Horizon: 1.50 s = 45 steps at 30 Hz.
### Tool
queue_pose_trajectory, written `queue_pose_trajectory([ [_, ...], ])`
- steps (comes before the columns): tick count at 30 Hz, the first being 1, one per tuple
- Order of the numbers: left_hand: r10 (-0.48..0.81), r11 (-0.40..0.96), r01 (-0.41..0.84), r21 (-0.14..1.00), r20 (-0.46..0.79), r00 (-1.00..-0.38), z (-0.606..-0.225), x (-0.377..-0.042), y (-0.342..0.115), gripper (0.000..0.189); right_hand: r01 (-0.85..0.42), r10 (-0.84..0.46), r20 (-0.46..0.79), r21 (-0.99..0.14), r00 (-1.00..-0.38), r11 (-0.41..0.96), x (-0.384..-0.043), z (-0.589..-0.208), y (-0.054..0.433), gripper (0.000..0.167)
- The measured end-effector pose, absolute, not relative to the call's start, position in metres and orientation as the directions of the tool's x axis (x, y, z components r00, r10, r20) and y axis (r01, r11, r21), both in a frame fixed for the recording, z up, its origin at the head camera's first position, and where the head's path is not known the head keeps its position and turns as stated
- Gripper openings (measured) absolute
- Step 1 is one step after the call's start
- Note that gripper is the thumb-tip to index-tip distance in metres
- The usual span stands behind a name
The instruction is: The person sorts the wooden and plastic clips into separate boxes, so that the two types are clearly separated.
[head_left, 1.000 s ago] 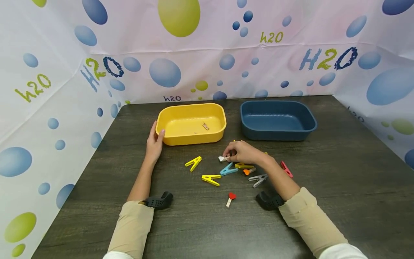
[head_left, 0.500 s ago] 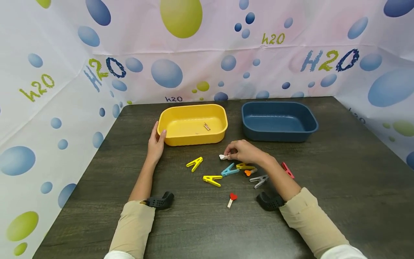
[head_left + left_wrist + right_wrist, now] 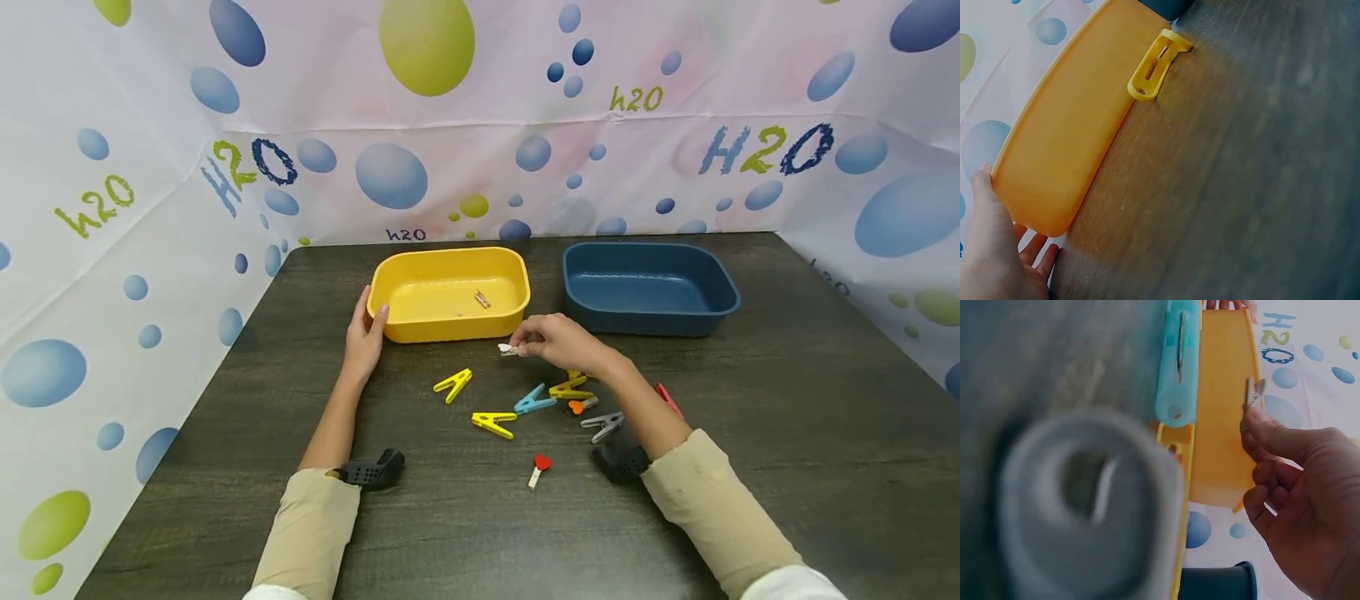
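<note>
My left hand (image 3: 363,343) holds the near left corner of a yellow plastic bin (image 3: 420,330), thumb on the front wall and fingers along the end. A small wooden clothespin (image 3: 482,298) lies inside the bin. Just in front of the bin's right part, my right hand (image 3: 558,340) pinches a small clothespin with a white heart (image 3: 507,349) between thumb and fingertips. The right wrist view shows this clothespin (image 3: 1254,394) raised at the fingertips, overlapping the bin (image 3: 1219,444). The left wrist view shows the thumb at the bin's rim.
On the dark table lie yellow clothespins (image 3: 453,385), a light blue one (image 3: 534,400), a grey one (image 3: 602,425) and a pink-red one (image 3: 669,400). Small heart clothespins, orange (image 3: 576,407) and red (image 3: 541,463), lie nearby. A dark blue bin (image 3: 648,322) stands back right.
My right hand has moved slightly left and toward the yellow bin, carrying the white-heart clothespin away from the others. The left hand keeps its place on the bin.
</note>
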<state>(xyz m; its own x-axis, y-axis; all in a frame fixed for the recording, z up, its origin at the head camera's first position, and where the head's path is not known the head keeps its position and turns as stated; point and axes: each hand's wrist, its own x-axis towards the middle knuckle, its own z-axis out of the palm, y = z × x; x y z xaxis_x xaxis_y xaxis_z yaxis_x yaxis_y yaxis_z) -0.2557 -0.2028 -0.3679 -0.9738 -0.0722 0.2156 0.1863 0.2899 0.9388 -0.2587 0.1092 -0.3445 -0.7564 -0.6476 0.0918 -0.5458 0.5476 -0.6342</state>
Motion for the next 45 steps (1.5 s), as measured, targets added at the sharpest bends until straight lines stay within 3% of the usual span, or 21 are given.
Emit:
queue_pose_trajectory([
  [25, -0.086, 0.298, 0.189, 0.936, 0.224, -0.971, -0.37, -0.254, -0.207, 0.058, -0.493, -0.547, 0.108, -0.599, -0.83, 0.631, -0.307, -0.308, 0.063, 0.013],
  [37, -0.093, 0.308, 0.2, 0.93, 0.238, -0.967, -0.399, -0.279, -0.212, 0.061, -0.404, -0.408, 0.156, -0.654, -0.899, 0.639, -0.327, -0.34, 0.049, 0.016],
  [45, -0.057, 0.271, 0.214, 0.938, 0.238, -0.97, -0.379, -0.263, -0.209, 0.06, -0.377, -0.347, 0.171, -0.6, -0.922, 0.706, -0.325, -0.35, 0.044, 0.017],
])
